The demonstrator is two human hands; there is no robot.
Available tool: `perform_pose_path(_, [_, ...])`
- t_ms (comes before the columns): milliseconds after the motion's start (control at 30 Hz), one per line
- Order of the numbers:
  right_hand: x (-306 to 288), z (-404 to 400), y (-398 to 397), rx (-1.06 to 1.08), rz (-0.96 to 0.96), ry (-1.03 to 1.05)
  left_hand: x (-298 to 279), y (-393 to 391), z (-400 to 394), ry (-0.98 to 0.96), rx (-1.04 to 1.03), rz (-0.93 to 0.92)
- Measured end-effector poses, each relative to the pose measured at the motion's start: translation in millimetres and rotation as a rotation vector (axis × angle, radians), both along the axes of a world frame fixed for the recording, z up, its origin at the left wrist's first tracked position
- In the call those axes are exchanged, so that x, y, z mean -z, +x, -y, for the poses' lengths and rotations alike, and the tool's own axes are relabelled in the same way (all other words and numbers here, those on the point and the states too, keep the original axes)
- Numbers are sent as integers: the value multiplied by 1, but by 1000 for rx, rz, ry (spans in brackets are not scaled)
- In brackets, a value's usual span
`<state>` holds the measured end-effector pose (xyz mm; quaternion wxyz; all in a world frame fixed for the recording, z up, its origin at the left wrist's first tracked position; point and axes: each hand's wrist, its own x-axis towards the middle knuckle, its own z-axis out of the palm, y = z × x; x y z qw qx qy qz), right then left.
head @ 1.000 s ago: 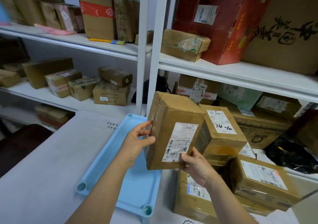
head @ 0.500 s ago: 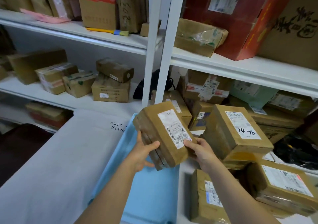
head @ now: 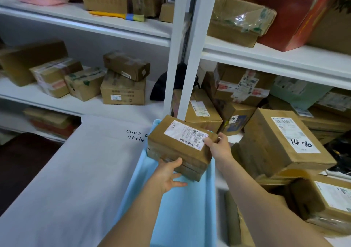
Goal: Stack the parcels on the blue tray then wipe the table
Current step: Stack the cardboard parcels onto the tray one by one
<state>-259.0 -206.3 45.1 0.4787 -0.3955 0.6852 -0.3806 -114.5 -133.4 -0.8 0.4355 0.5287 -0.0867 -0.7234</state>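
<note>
A brown cardboard parcel [head: 178,148] with a white shipping label on top lies flat at the far end of the blue tray [head: 182,208]. My left hand [head: 168,174] grips its near left edge, thumb on the side and fingers below. My right hand [head: 218,146] holds its right end, fingers on the label. Whether the parcel rests on the tray or hovers just above it is unclear. A larger parcel marked "14-10" [head: 281,142] sits on a pile to the right. Another labelled parcel [head: 326,203] lies at the lower right.
The table [head: 66,189] carries a white cloth with black lettering. White shelving [head: 190,43] full of cardboard boxes stands right behind the table. More parcels [head: 205,110] crowd the shelf beyond the tray. A dark chair [head: 22,163] is at the left.
The parcel has gone from upright in front of me to flat and low at the tray's far end, carried forward by both hands. The camera has tilted down and closer.
</note>
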Motion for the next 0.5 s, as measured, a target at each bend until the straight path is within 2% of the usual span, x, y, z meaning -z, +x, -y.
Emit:
perform_pose_path(67, [4, 4, 1, 40, 23, -13, 3, 7, 6, 19, 10, 152])
perform_pose_path(167, [15, 1, 0, 161, 99, 15, 14, 27, 16, -21, -195, 674])
perform_pose_path(233, [27, -7, -1, 331, 42, 38, 13, 41, 21, -52, -264, 957])
perform_pose_path(300, [37, -21, 4, 461, -8, 117, 12, 51, 26, -72, -257, 1062])
perform_pose_path(433, [47, -39, 27, 366, 200, 164, 18, 52, 40, -116, -119, 1105])
perform_pose_path(500, [48, -32, 28, 354, 246, 127, 21, 51, 45, -143, -147, 1049])
